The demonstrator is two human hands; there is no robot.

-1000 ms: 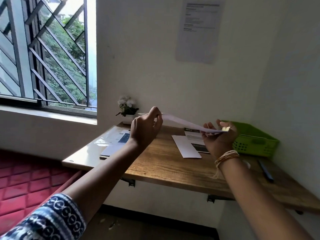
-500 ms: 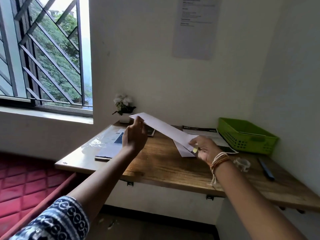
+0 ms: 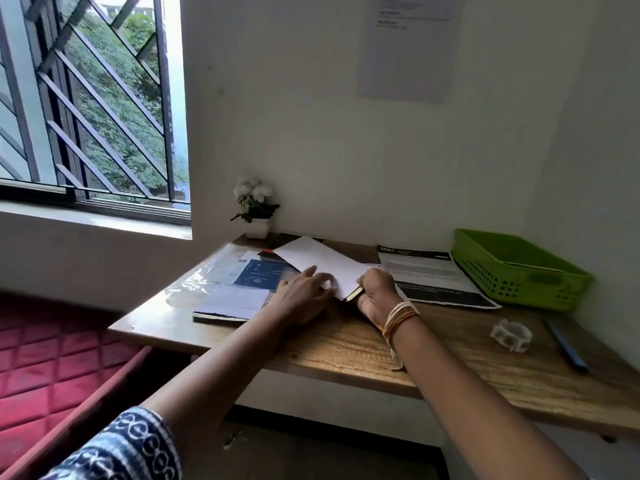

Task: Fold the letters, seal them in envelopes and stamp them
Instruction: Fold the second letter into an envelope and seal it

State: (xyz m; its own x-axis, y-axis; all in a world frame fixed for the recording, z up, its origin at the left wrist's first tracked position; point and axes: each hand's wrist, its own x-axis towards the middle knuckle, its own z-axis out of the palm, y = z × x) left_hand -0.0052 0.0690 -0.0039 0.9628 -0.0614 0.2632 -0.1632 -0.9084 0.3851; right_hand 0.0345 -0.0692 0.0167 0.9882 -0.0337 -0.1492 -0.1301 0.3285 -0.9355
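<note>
A white letter sheet (image 3: 322,261) lies slanted on the wooden desk (image 3: 450,358), its far corner pointing toward the wall. My left hand (image 3: 301,296) rests palm down with fingers stretched over the sheet's near left edge. My right hand (image 3: 377,292) pinches the sheet's near corner, and a small yellowish object shows at its fingers. A printed page with black bands (image 3: 426,271) lies just right of the letter. The envelope seen earlier is hidden under the sheet.
A green plastic basket (image 3: 502,282) stands at the back right. A roll of white tape (image 3: 512,336) and a blue pen (image 3: 564,344) lie near the right front. A plastic sleeve with a dark booklet (image 3: 242,282) covers the left end. A small potted plant (image 3: 255,209) sits against the wall.
Both hands have lowered the sheet from mid-air onto the desk. My left hand went from gripping its far end to lying flat on it.
</note>
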